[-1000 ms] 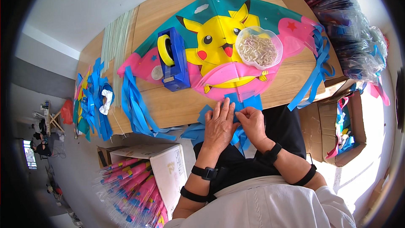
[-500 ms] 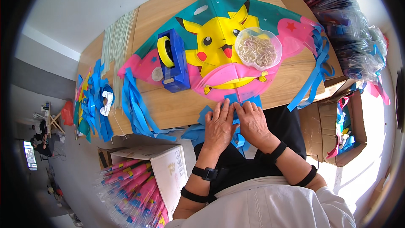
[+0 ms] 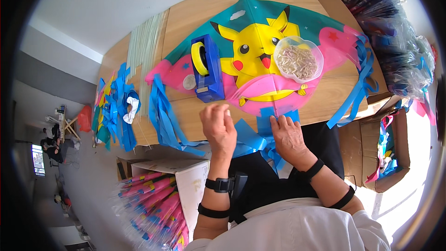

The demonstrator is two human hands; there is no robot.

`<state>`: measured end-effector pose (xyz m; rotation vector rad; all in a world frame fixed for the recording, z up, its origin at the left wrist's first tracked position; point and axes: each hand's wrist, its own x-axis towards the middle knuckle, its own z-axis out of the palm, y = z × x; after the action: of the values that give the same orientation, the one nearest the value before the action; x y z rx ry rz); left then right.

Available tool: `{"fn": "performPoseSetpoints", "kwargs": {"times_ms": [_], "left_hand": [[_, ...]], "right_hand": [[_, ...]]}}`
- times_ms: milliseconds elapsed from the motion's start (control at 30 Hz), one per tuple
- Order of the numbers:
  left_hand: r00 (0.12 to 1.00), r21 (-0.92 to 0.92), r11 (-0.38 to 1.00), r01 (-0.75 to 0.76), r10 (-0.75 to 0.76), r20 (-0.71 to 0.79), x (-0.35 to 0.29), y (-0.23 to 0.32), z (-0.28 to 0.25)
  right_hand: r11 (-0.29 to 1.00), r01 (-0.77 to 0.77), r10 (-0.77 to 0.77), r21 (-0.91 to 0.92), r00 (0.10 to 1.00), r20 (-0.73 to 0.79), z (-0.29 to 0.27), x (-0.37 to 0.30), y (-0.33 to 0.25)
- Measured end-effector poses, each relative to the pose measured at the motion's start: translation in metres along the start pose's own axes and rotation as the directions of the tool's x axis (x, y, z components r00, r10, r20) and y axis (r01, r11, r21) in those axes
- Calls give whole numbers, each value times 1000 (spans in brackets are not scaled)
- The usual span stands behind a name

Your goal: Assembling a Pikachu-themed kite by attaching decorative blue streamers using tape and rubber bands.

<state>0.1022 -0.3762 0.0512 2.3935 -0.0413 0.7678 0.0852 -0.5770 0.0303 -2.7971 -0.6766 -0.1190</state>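
A kite [image 3: 260,56] lies spread on the table, teal and pink with a yellow cartoon animal on it. Blue ribbon tails [image 3: 265,123] meet its lower tip and hang over the table's near edge. My right hand [image 3: 290,140] has its bent fingers closed on the ribbon at that tip. Raised over the near edge, my left hand [image 3: 218,128] is apart from the ribbon, its fingers curled in with nothing visible in them. Just beyond it, a blue tape dispenser [image 3: 210,72] with a yellow-cored roll stands on the kite.
A clear bowl of small tube-like pieces [image 3: 298,58] rests on the kite. Thin pale rods [image 3: 145,49] and more blue ribbons [image 3: 118,107] lie at the left. Bagged kites fill a carton [image 3: 195,186] below; another carton [image 3: 392,176] and plastic-wrapped bundles [image 3: 392,42] are at the right.
My left hand has left the ribbon at the kite's tip and moved up and left, towards the tape dispenser. My right hand stays at the tip. The whole view has shifted slightly.
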Motion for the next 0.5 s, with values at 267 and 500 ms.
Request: {"fn": "performPoseSetpoints", "kwargs": {"times_ms": [267, 500], "left_hand": [[775, -288, 721, 630, -609, 170, 89, -74, -27], [585, -375, 458, 806, -713, 386, 106, -72, -25]], "right_hand": [[999, 12, -12, 30, 1000, -22, 0, 1, -1], [999, 16, -14, 34, 998, -54, 4, -1, 2]]}}
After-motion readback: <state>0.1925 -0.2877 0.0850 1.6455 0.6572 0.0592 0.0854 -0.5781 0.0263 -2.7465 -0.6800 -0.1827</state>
